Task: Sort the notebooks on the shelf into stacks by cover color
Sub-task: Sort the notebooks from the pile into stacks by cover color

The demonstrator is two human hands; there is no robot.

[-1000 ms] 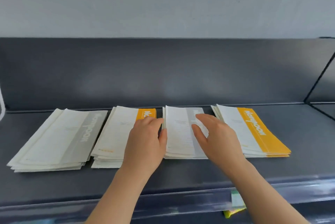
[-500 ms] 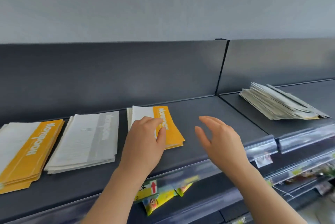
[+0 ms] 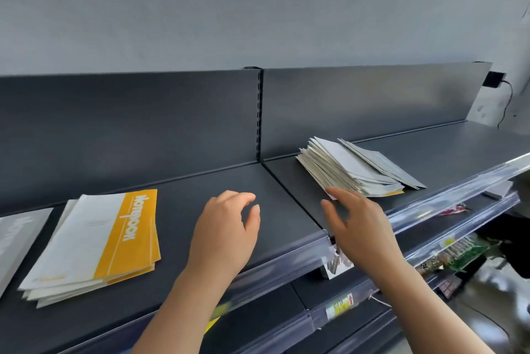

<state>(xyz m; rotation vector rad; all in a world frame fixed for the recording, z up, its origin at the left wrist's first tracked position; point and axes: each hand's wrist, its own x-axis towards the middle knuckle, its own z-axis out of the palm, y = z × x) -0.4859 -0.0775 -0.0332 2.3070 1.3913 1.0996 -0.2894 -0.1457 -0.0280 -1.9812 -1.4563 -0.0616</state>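
The unsorted pile [image 3: 352,170] of notebooks lies on the shelf [image 3: 459,153] at twelve o'clock from the right hand [image 3: 361,227], long axis running ten to four. That hand, loose and empty, is nearer, fingertips [image 3: 334,192] at its near corner; the left hand [image 3: 226,227] hangs empty too

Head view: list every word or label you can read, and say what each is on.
"Notebook", white, sideways, on the band of the orange notebook.
Grey notebook, left edge: lettering cut off, unreadable.
Shelf tags: too blurred to read.
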